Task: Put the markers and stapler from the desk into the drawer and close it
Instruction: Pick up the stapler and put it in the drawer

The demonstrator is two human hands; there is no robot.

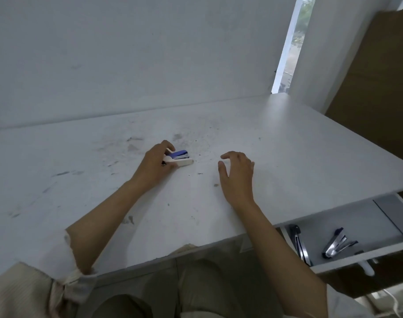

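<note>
On the white desk (pixel 81 180) lie a blue object (pixel 179 154) and a white marker-like object (pixel 184 162), side by side near the middle. My left hand (pixel 154 164) is closed around their left ends. My right hand (pixel 238 173) hovers just above the desk to the right, fingers spread and curved, holding nothing. At the lower right the drawer (pixel 347 263) stands pulled out under the desk edge. Inside it lie a metal stapler (pixel 337 243) and a dark tool (pixel 298 239).
A white wall rises right behind the desk. A narrow window strip (pixel 292 42) and a brown wooden panel (pixel 379 76) stand at the far right. The drawer's white handle (pixel 367 268) sticks out at its front. My lap is below the desk edge.
</note>
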